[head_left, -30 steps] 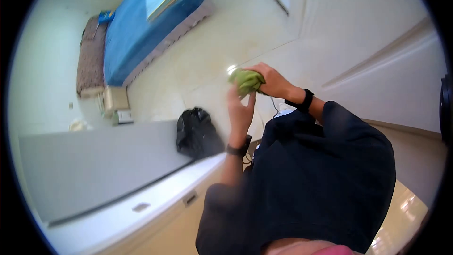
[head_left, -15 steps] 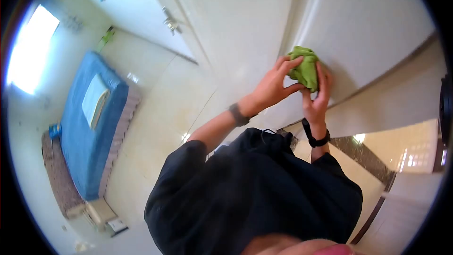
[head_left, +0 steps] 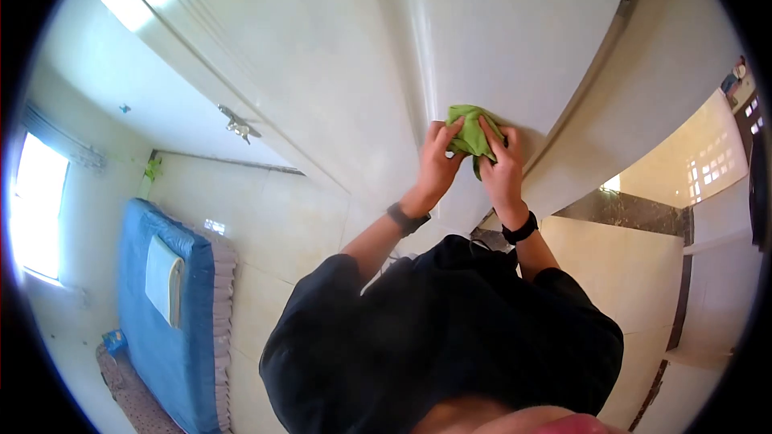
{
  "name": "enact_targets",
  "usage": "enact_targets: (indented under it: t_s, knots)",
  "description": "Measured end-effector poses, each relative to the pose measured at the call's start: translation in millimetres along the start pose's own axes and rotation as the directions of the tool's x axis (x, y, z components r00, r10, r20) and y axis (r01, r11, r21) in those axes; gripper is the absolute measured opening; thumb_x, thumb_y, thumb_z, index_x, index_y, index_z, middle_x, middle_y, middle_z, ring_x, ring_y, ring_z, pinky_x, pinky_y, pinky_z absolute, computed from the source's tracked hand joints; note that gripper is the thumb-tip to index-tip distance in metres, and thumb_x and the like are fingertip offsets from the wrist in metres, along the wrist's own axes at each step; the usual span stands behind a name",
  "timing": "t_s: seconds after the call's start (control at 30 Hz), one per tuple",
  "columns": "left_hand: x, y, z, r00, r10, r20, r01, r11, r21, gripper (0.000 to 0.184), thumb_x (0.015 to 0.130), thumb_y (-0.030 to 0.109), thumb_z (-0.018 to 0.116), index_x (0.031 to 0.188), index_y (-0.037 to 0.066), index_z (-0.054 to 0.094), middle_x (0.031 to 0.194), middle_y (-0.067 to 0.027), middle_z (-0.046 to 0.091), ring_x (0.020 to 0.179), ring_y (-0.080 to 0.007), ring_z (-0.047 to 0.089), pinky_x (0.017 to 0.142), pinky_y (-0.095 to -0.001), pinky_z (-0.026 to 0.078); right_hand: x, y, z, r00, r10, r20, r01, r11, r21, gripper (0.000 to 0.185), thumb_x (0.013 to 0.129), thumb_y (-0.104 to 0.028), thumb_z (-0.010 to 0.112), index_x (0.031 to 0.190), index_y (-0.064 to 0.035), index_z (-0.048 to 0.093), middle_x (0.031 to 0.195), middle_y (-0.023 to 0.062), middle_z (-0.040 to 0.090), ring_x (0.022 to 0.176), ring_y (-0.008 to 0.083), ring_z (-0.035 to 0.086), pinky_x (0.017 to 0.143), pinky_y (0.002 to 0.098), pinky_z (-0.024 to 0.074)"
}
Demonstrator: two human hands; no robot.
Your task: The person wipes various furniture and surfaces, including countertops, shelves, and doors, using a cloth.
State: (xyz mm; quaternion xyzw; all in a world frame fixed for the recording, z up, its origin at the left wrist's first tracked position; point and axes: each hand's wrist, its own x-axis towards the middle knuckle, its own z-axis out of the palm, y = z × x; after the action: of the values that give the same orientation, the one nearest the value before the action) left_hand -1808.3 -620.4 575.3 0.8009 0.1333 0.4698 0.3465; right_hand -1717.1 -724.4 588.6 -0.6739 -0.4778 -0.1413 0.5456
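A crumpled green cloth is held between my two hands, up against a white door. My left hand grips the cloth's left side, with the thumb beneath and the fingers at its edge. On the right side, my right hand has its fingers closed on the cloth, the fingertips lying over its front. Dark bands circle both wrists.
A metal handle sticks out from the door's left part. To the lower left stands a bed with a blue cover and a folded pale item on it. Beyond the door's right edge are tiled floor and a dark floor strip.
The view has swung from the bed and black bag toward the door. Both hands have brought the green cloth to the door, and its folds have shifted.
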Motion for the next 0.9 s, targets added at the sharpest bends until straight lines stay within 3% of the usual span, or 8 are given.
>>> enact_targets:
  t_s: [0.1,0.23,0.27,0.4,0.67,0.8,0.83,0.9]
  knots:
    - [33,34,-10,0.991,0.106,-0.082,-0.098,0.99,0.1,0.069,0.066,-0.011,0.075,0.129,0.01,0.058,0.103,-0.0126,0.054,0.089,-0.0295,0.06,0.074,-0.0348,0.053,33,-25,-16,0.997,-0.043,-0.065,0.041,0.998,-0.038,0.067,0.069,0.014,0.06,0.13,-0.0143,0.062,0.104,0.0126,0.053,0.093,0.0305,0.057,0.078,0.0375,0.05]
    - [73,81,-8,0.982,0.19,-0.007,-0.189,0.981,0.042,0.069,0.064,-0.009,0.076,0.127,0.016,0.062,0.099,-0.0106,0.055,0.082,-0.0285,0.061,0.067,-0.0356,0.054,58,-37,-55,0.984,-0.028,-0.178,0.021,0.999,-0.04,0.067,0.069,0.014,0.059,0.13,-0.0141,0.062,0.1,0.012,0.051,0.089,0.0294,0.058,0.074,0.0366,0.05]
    - [76,86,-3,0.983,0.182,0.02,-0.183,0.983,0.03,0.068,0.064,-0.009,0.077,0.127,0.014,0.063,0.097,-0.0088,0.056,0.082,-0.0233,0.059,0.071,-0.0311,0.051,59,-33,-62,0.98,-0.023,-0.195,0.017,0.999,-0.032,0.066,0.069,0.014,0.059,0.13,-0.0134,0.062,0.099,0.0115,0.051,0.087,0.0288,0.058,0.073,0.0359,0.0495]
    - [68,79,14,0.963,0.254,0.089,-0.26,0.963,0.07,0.063,0.066,0.001,0.078,0.125,0.019,0.063,0.097,-0.0077,0.055,0.073,-0.0266,0.062,0.058,-0.0369,0.053,43,-15,-66,0.966,0.029,-0.258,-0.025,1.0,0.019,0.06,0.071,0.012,0.06,0.127,-0.0107,0.063,0.092,0.0104,0.051,0.082,0.0269,0.057,0.073,0.034,0.0481]
    - [7,9,8,0.978,0.151,0.144,-0.171,0.975,0.144,0.06,0.069,0.006,0.078,0.125,0.017,0.061,0.098,-0.0077,0.057,0.071,-0.0295,0.063,0.059,-0.0377,0.053,-14,23,-20,0.99,0.128,-0.064,-0.127,0.992,0.015,0.058,0.071,0.01,0.066,0.125,-0.0105,0.064,0.09,0.0093,0.05,0.08,0.0253,0.055,0.071,0.0341,0.0475]
    - [-24,-31,-11,0.992,-0.025,0.122,0.01,0.993,0.117,0.064,0.07,-0.002,0.078,0.129,0.011,0.058,0.102,-0.0098,0.057,0.084,-0.0254,0.062,0.07,-0.032,0.053,-18,14,6,0.986,0.105,0.128,-0.105,0.994,-0.008,0.059,0.07,0.007,0.068,0.125,-0.0133,0.064,0.094,0.01,0.053,0.085,0.0288,0.059,0.073,0.0371,0.0501]
    - [-26,-35,-16,0.996,-0.021,0.086,0.011,0.992,0.125,0.064,0.069,-0.002,0.078,0.129,0.011,0.058,0.101,-0.0102,0.057,0.082,-0.0274,0.062,0.068,-0.0342,0.053,-18,11,10,0.968,0.136,0.209,-0.14,0.99,0.002,0.06,0.072,0.009,0.064,0.129,-0.0118,0.062,0.1,0.0106,0.053,0.092,0.0283,0.057,0.081,0.0362,0.0482]
    - [-23,-32,-15,1.0,0.0,0.018,-0.003,0.99,0.139,0.065,0.068,-0.001,0.078,0.128,0.012,0.058,0.098,-0.0109,0.057,0.08,-0.0313,0.062,0.065,-0.0385,0.053,-10,5,9,0.968,0.101,0.229,-0.104,0.995,0.002,0.062,0.073,0.009,0.063,0.131,-0.012,0.06,0.101,0.0109,0.053,0.092,0.0288,0.057,0.081,0.0366,0.0481]
